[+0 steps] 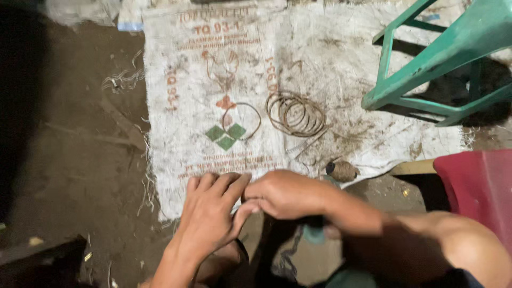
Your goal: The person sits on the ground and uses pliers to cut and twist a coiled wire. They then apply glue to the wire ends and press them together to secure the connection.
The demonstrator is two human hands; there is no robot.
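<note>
1. Left hand (210, 210) and right hand (282, 193) pressed together, fingertips pinched at one spot; held item too small to identify.
2. Located over near edge of dirty white woven sack (330, 64).
3. Rusty coil of thin wire (296, 113) and single wire ring (241, 120) well beyond hands.
4. Advisable: steady pinch, short controlled movements.
5. Left palm down, fingers extended; right wrist bent inward.

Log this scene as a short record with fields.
surface: white woven sack spread on dirt ground
left hand: at the sack's near edge, fingertips against the right hand
right hand: closed, contents hidden
on sack: coil of wire; single wire ring; small spool
nearby: green stool; red seat
</note>
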